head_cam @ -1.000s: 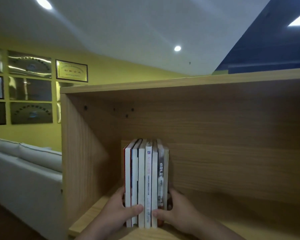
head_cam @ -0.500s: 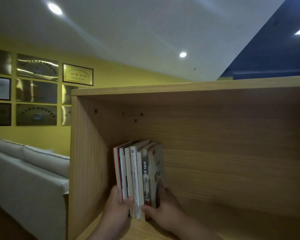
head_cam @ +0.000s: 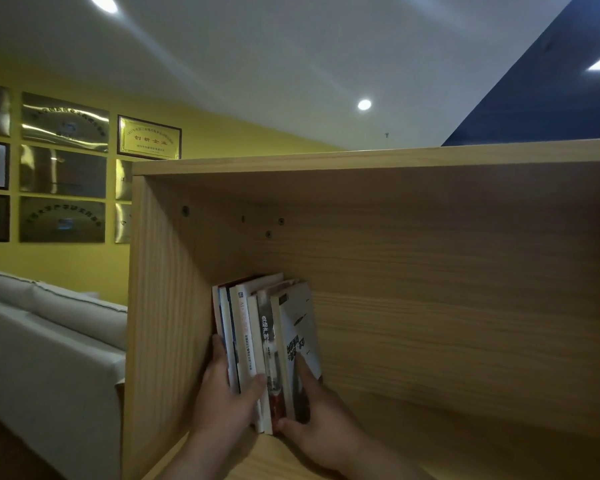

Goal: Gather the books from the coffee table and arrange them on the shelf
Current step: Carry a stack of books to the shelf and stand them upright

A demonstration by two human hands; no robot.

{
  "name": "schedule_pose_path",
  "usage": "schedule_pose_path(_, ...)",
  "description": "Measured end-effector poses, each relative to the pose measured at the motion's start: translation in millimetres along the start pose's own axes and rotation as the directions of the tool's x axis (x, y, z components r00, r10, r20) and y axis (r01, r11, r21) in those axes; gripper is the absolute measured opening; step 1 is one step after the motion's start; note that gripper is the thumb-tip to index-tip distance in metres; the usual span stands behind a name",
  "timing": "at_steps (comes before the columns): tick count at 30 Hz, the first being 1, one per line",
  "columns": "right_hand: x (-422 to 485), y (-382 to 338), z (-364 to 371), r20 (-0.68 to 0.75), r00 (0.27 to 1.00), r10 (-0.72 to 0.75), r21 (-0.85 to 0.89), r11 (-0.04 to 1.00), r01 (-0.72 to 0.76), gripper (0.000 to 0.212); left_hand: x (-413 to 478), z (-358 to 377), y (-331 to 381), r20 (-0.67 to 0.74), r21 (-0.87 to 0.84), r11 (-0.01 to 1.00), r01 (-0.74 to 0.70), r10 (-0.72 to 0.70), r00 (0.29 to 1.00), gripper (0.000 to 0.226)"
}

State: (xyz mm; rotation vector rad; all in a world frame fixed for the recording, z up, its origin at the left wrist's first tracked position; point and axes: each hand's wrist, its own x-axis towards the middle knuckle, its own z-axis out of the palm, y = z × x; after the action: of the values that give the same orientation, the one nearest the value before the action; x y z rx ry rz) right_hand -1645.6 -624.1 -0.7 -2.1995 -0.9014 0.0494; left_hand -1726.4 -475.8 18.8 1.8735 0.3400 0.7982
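Several books stand as one pack inside the wooden shelf, close to its left wall and leaning a little to the left at the top. My left hand presses the pack's left side, thumb across the spines. My right hand holds the right side, index finger laid up the grey cover of the outermost book, thumb at the pack's bottom front. The books' lower edges rest on the shelf board.
The shelf compartment's left side panel is just beside the books; the compartment stretches far to the right. Left of the shelf stands a pale sofa under framed plaques on a yellow wall.
Both hands have slid the pack of books leftward and deeper into the compartment, toward the left wall. The pack has tilted, tops leaning left, and the right book's cover now shows.
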Motion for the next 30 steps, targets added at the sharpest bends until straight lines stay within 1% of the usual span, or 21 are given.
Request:
schedule_pose_path(2,4.4,-0.9,3.4,0.026,0.999,-0.027,-0.049,0.998,0.028,0.113,3.6,-1.0,-4.0,-0.040,0.060,0.998,-0.022,0.024,0.999,0.098)
schedule_pose_path(4,8.3,2.8,5.2,0.033,0.999,-0.034,-0.069,0.997,0.036,0.111,5.6,0.0,-8.7,-0.091,0.124,0.992,-0.029,0.041,0.995,0.096)
schedule_pose_path(6,11.8,6.2,5.1,0.016,0.999,-0.050,-0.025,0.998,0.050,0.107,6.4,0.4,-11.4,-0.126,0.149,0.987,-0.061,0.080,0.989,0.095)
schedule_pose_path(10,21.6,-6.5,-1.8,-0.033,0.999,0.041,0.112,0.993,-0.037,0.109,7.4,2.1,-11.5,-0.165,0.157,0.985,-0.077,0.103,0.981,0.094)
schedule_pose_path(12,24.5,-8.9,-3.4,-0.035,0.998,0.050,0.128,0.991,-0.045,0.107,7.4,4.0,-10.6,-0.174,0.212,0.975,-0.068,0.106,0.979,0.090)
schedule_pose_path(15,22.9,-1.8,0.1,-0.047,0.999,0.017,0.199,0.980,-0.008,0.100,1.5,5.0,-8.4,-0.193,0.311,0.947,-0.083,0.149,0.970,0.080)
schedule_pose_path(17,24.0,1.7,4.7,-0.055,0.998,0.011,0.213,0.977,0.001,0.099,1.1,2.9,-9.9,-0.174,0.308,0.943,-0.122,0.182,0.968,0.076)
schedule_pose_path(19,26.2,2.7,7.3,-0.091,0.996,0.006,0.187,0.982,0.011,0.099,3.4,1.0,-13.8,-0.141,0.273,0.951,-0.145,0.188,0.972,0.077)
schedule_pose_path(22,29.9,3.3,9.4,-0.128,0.991,-0.024,0.158,0.987,0.044,0.096,8.5,0.4,-16.8,-0.136,0.261,0.955,-0.141,0.181,0.974,0.079)
schedule_pose_path(27,32.0,2.8,8.7,-0.081,0.996,-0.025,0.153,0.988,0.037,0.097,11.3,2.9,-15.5,-0.157,0.254,0.959,-0.122,0.166,0.974,0.079)
schedule_pose_path(30,30.3,1.3,7.8,-0.080,0.996,-0.047,0.130,0.990,0.057,0.102,11.4,4.3,-16.2,-0.162,0.275,0.955,-0.112,0.161,0.974,0.078)
